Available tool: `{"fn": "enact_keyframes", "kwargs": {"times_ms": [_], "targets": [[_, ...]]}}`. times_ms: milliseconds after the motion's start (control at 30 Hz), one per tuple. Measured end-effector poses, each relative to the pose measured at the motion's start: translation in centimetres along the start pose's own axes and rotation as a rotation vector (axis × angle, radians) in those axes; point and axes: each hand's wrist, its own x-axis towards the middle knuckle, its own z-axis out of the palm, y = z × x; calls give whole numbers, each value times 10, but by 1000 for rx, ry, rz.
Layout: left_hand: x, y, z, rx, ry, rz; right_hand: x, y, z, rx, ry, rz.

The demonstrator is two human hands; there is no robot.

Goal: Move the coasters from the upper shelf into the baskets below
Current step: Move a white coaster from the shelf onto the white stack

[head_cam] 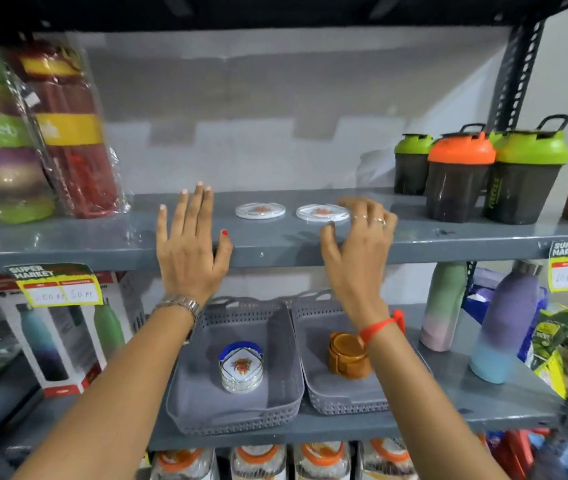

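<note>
Fingers of the left hand (185, 251) are spread flat and empty at the grey upper shelf (67, 244) front edge. Rightward, two round white floral coasters (260, 210) (323, 213) lie mid-shelf; the right hand (358, 237), nearer, cups wide around the second without gripping it.

A grey metal shelving unit (275, 252) with a perforated dark upright post (518, 74) stands against a patchy grey-white painted wall (241, 109).

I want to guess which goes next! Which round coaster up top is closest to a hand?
The right-hand coaster: the right hand curls around its edge. The other coaster lies alone between both hands, and the left hand is spread flat, away from it.
</note>
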Motion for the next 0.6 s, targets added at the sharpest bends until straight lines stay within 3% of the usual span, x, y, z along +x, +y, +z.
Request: {"fn": "enact_keyframes", "kwargs": {"times_ms": [167, 300, 467, 600], "targets": [[1, 0, -2, -13, -4, 0, 51, -6, 25, -303, -514, 208], [1, -1, -1, -11, -12, -6, 73, -4, 44, -393, -796, 369], [1, 0, -1, -22, -6, -12, 85, 5, 55, -398, -853, 480], [1, 0, 0, -9, 4, -10, 79, 3, 54, -366, -714, 389]]}}
